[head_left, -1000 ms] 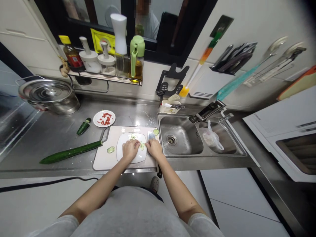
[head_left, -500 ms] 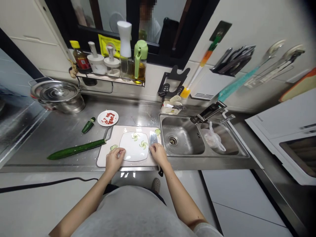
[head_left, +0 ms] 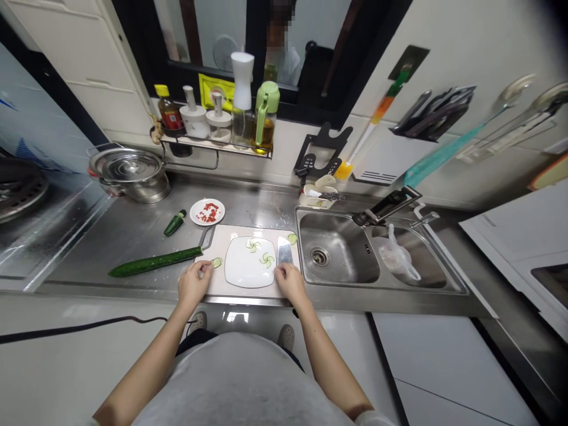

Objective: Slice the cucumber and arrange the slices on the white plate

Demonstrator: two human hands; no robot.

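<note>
A white square plate with a thin dark rim lies on a pale cutting board. Thin cucumber slices form two pinwheels on its upper right part. My left hand is at the board's left edge with curled fingers, beside a few loose cucumber slices; what its fingertips hold, if anything, does not show. My right hand is closed at the plate's right edge, over the lower part of a kitchen knife. Its grip is hidden. A cucumber piece sits beyond the blade.
Left of the board lie a long cucumber and a short cucumber piece. Behind stands a small plate of chopped red bits. A double sink is at right, a lidded steel pot at back left.
My left hand has moved left, from the plate's edge to beside the loose cucumber slices. My right hand stays near the plate's right edge. The camera view has shifted slightly.
</note>
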